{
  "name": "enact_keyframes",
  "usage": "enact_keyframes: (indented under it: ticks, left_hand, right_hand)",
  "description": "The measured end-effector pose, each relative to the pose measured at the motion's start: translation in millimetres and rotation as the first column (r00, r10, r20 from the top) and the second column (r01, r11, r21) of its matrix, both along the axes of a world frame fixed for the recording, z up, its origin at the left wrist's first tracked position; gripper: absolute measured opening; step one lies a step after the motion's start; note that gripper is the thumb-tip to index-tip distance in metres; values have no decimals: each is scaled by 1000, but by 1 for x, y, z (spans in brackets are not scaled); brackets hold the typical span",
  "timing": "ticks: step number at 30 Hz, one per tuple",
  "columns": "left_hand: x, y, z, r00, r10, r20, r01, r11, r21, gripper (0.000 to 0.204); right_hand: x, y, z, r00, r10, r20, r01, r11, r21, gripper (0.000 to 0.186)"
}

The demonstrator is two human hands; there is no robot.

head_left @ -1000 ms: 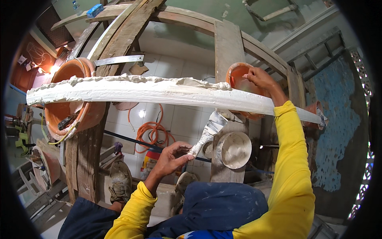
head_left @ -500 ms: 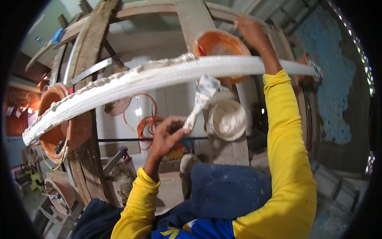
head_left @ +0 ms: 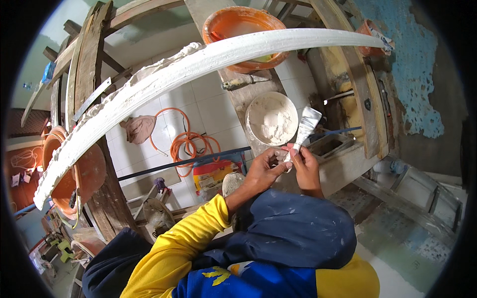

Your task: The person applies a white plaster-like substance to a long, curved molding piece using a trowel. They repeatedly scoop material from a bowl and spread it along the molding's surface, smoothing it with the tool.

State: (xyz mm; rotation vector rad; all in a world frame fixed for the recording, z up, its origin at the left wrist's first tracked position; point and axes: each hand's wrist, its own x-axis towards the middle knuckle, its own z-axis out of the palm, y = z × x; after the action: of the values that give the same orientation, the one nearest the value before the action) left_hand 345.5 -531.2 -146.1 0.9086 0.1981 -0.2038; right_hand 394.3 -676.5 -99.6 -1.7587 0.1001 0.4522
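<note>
The white-smeared putty knife [head_left: 307,125] is at four o'clock from the white bowl [head_left: 250,130], blade toward one o'clock. Left hand [head_left: 262,171] and right hand [head_left: 306,171] both have fingers pinched narrowly on its handle. It looks light and stiff, probably slippery where smeared; low on the handle seems the surest hold.

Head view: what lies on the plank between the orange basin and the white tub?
The head view shows a smeared tool, kind unclear, on the plank between the orange basin and white tub.
</note>
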Motion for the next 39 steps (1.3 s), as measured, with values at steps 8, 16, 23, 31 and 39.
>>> enact_keyframes:
  ticks: [8,16,23,31,39]
  left_hand:
    - [0,48,-55,942,307,-134,-227,879,419,32]
    - [11,65,-83,991,116,64,-129,945,299,71]
    - [6,71,-81,995,69,73,-91,924,372,73]
    - [18,68,-86,994,-9,112,-44,885,463,76]
    - [-2,155,-41,902,-410,-136,369,570,734,42]
  right_hand:
    - [94,-18,3,815,555,169,-340,693,-636,27]
    - [149,67,15,347,920,-184,-304,-76,-950,21]
    - [157,83,8,257,962,-94,-317,-7,-948,23]
    - [172,34,-10,492,868,59,-504,340,-794,24]
    - [153,-2,14,771,632,-75,-634,752,-181,24]
